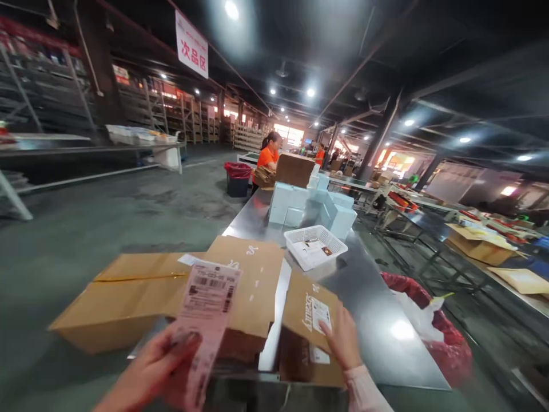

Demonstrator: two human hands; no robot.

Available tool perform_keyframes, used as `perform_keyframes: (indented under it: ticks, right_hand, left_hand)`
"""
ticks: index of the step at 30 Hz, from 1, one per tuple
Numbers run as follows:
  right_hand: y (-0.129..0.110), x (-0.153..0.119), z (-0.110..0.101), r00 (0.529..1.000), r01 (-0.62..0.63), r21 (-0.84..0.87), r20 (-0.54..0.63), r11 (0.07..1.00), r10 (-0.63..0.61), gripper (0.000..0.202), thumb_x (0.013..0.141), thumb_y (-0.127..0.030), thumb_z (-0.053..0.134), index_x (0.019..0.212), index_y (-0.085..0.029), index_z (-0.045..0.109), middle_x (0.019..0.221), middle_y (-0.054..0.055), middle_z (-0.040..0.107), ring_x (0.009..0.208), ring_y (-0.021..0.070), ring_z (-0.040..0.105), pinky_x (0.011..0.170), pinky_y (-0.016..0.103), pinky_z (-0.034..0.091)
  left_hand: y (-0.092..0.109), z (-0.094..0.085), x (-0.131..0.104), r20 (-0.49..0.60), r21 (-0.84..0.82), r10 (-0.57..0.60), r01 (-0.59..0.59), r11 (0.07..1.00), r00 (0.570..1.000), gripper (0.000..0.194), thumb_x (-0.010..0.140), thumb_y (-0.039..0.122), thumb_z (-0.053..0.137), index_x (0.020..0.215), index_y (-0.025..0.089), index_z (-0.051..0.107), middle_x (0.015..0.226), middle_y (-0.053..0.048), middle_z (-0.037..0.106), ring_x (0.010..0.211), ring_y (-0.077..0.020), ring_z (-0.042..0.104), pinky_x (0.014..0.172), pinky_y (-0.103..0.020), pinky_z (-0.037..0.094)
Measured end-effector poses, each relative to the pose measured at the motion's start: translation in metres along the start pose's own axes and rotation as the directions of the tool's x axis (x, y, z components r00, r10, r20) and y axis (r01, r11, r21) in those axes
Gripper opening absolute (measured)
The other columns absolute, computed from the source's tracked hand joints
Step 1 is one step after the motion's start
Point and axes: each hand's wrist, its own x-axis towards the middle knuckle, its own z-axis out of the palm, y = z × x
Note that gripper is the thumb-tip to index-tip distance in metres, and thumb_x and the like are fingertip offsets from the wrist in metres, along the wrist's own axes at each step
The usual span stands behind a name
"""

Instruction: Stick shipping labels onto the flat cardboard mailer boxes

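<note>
Smooth, shiny metal is seen on the tabletop, with lamp light bounced off it. The open box is made of dull brown cardboard, and glossy tape is stuck on the long box. The basket is made of white plastic.

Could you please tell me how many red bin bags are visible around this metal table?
2. The far red bag lines a dark bin left of the table; the near red bag stands along its right side. Others may be hidden.
</note>
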Motion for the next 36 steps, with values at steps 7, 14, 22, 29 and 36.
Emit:
perform_keyframes:
  ticks: [7,14,22,29,36]
  right_hand:
    - [-0.098,-0.105,0.118,0.810,-0.071,0.522,0.527,0.850,-0.256,0.041,0.080,-0.055,0.056,0.094,-0.017,0.064,0.092,0.009,0.071,0.084,0.0213,0.065,0.078,0.037,0.052]
    - [-0.113,-0.045,0.106,0.736,0.174,0.254,0.609,0.951,-0.297,0.036,0.075,-0.050,0.063,0.093,-0.020,0.072,0.087,0.007,0.074,0.076,0.0220,0.067,0.071,0.033,0.054]
    - [-0.134,-0.025,0.118,0.804,0.263,0.141,0.515,0.954,-0.298,0.030,0.072,-0.050,0.064,0.082,-0.023,0.075,0.081,0.006,0.074,0.072,0.0231,0.068,0.066,0.032,0.055]
    - [-0.148,0.070,0.190,0.848,0.421,-0.048,0.374,0.906,-0.374,0.037,0.070,-0.053,0.063,0.073,-0.018,0.073,0.103,0.013,0.065,0.098,0.0246,0.061,0.087,0.035,0.048]
    - [-0.141,0.110,0.236,0.853,0.495,-0.527,0.444,0.691,-0.273,0.083,0.077,-0.057,0.056,0.141,-0.009,0.034,0.144,0.024,0.035,0.133,0.0381,0.031,0.104,0.058,0.025]
  left_hand:
    - [-0.023,0.044,-0.006,0.215,0.005,0.001,-0.002,1.000,0.977,0.052,0.060,0.055,0.076,0.089,0.012,0.069,0.085,-0.008,0.072,0.076,-0.0211,0.064,0.069,-0.028,0.050]
    - [-0.022,0.056,0.007,0.151,-0.091,0.031,-0.017,0.996,0.988,0.047,0.057,0.052,0.078,0.075,0.010,0.071,0.070,-0.006,0.070,0.064,-0.0171,0.059,0.063,-0.026,0.045]
    - [-0.033,0.066,0.021,-0.169,-0.110,0.102,-0.122,0.986,0.980,0.050,0.058,0.059,0.074,0.052,0.014,0.051,0.050,0.004,0.049,0.052,-0.0084,0.041,0.050,-0.020,0.033]
    - [-0.043,0.019,0.042,0.332,-0.285,-0.036,0.136,0.949,0.943,0.052,0.050,0.042,0.085,0.086,0.009,0.070,0.075,-0.006,0.067,0.067,-0.0155,0.057,0.066,-0.026,0.043]
    - [-0.076,-0.037,-0.005,0.447,-0.214,-0.120,0.237,0.948,0.887,0.055,0.056,0.050,0.081,0.094,0.010,0.072,0.086,-0.012,0.071,0.079,-0.0235,0.064,0.069,-0.029,0.046]
